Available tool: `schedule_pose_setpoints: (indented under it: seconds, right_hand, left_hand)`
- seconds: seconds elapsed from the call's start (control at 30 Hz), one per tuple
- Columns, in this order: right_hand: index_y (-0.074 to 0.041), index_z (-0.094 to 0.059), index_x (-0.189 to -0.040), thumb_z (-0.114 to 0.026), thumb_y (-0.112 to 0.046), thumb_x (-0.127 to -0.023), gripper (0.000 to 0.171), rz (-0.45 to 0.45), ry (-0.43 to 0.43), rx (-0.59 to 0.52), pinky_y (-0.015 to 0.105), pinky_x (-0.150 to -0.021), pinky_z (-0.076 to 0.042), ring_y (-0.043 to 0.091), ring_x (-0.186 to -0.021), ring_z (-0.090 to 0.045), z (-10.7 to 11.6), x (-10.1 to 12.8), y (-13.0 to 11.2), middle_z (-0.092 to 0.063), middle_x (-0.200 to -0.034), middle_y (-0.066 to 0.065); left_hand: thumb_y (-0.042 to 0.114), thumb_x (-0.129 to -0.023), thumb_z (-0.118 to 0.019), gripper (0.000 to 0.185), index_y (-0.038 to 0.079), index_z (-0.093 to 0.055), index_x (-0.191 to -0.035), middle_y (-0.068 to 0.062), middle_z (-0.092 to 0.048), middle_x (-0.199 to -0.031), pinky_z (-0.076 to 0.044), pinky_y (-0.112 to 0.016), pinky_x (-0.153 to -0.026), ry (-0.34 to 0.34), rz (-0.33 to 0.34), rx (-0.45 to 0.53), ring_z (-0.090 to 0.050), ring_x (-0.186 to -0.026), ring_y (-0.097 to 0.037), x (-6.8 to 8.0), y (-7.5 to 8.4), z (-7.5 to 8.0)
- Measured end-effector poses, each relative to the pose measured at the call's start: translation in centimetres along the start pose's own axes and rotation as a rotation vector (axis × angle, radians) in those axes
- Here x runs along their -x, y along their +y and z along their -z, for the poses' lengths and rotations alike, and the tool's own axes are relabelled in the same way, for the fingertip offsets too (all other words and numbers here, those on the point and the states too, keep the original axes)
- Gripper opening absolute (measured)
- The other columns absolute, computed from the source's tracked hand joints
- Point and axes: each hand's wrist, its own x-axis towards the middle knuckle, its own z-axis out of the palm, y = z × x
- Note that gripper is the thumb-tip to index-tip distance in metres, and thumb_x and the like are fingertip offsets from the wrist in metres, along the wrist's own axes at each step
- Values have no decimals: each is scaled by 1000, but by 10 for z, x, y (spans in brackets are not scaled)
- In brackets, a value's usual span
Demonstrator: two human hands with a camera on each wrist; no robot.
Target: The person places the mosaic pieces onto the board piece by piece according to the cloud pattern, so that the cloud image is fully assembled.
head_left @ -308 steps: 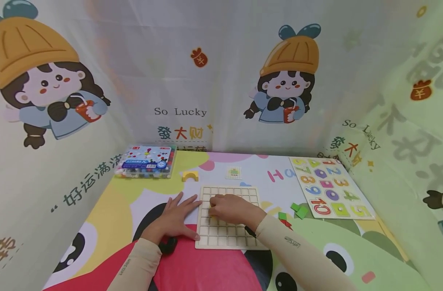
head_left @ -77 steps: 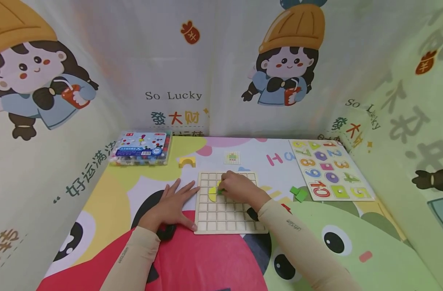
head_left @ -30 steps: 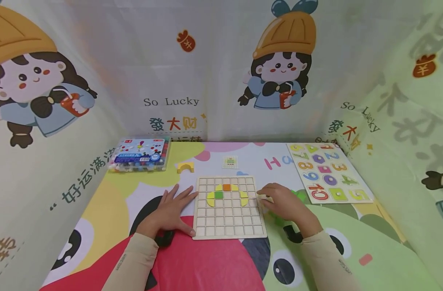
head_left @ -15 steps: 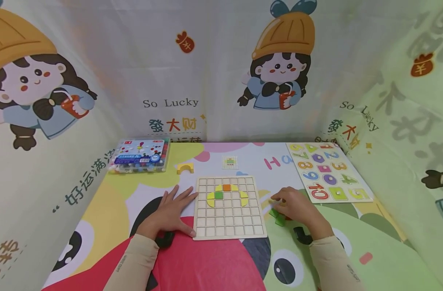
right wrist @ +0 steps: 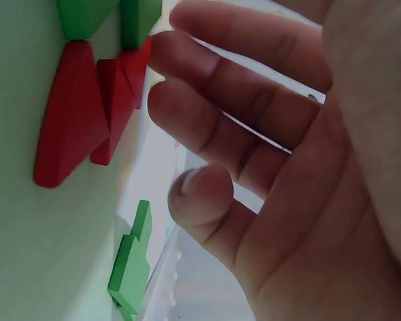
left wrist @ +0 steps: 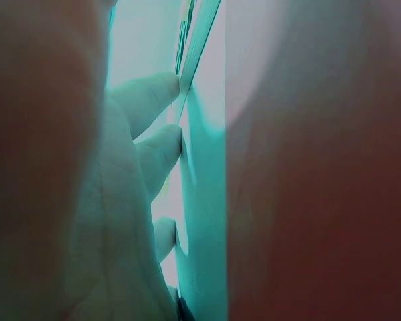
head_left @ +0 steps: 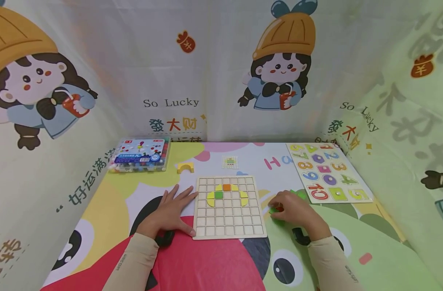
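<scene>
My left hand (head_left: pixel 172 212) lies with fingers spread, its fingertips and thumb at the left edge of a wooden grid board (head_left: pixel 229 231). Set in the board's upper cells are yellow rounded pieces (head_left: pixel 244 201), an orange square (head_left: pixel 226 187) and a green square (head_left: pixel 219 195). My right hand (head_left: pixel 294 208) is to the right of the board, over loose wooden pieces. In the right wrist view its fingers bend loosely with nothing between them and the thumb; fingertips are close beside red pieces (right wrist: pixel 70 117). Green pieces (right wrist: pixel 128 271) lie nearby. The left wrist view is dark and blurred.
Behind the board lie a small pattern card (head_left: pixel 230 162) and a yellow arch block (head_left: pixel 185 167). A clear plastic box of coloured parts (head_left: pixel 141 155) stands back left. A number puzzle board (head_left: pixel 328 171) lies back right. Printed cloth walls (head_left: pixel 221 81) enclose the table.
My right hand has left the board, where the green square now lies, and moved right to the loose pieces. Some green and red pieces now lie nearer the board. The left hand stays put.
</scene>
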Motion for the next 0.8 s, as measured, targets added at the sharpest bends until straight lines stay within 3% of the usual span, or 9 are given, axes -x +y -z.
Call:
schedule_pose_setpoints:
  seconds: [0.27,0.8]
  right_hand:
    - [-9,-80,-107,-87,-21,-88,23,-71,31,18,34,-74,-51,12,-81,-51,0,0,3,-66,-88,-4]
    - [-9,-81,-107,-85,-16,-86,22,-61,134,15,33,-74,-53,13,-84,-55,-5,0,4,-69,-93,-2]
  left_hand:
    - [66,-57,-95,129,30,-37,-166,0,-22,-178,2,-72,-129,2,5,-3,1,-165,-46,1,1,0]
    - [65,-57,-95,127,31,-37,-166,1,-23,-178,1,-72,-129,6,13,-10,0,-165,-45,0,1,-1]
